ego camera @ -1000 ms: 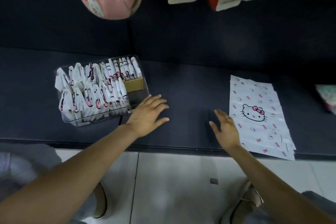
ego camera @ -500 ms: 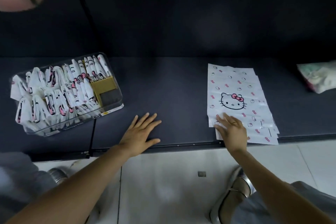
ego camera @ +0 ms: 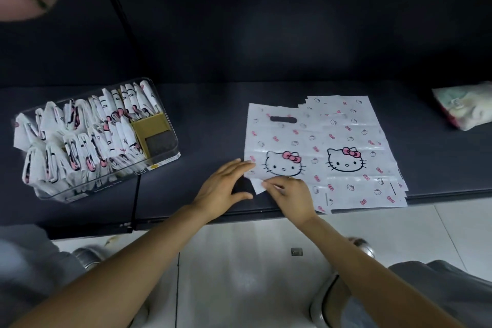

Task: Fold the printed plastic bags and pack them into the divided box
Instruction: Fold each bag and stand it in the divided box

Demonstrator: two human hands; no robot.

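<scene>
Fingers of right hand (ego camera: 291, 194) pinching bag (ego camera: 282, 141) corner; left hand (ego camera: 222, 189) fingers straight, touching its edge.

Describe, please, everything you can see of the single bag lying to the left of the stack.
The single bag is thin white plastic, printed with a black-outlined cat face wearing a pink bow among small pink bows and tiny faces. A die-cut handle slot sits near its far edge. It lies flat on the dark shelf, overlapping the stack on its right. The right hand pinches its lifted near-left corner; the left hand's fingertips touch its left edge.
</scene>
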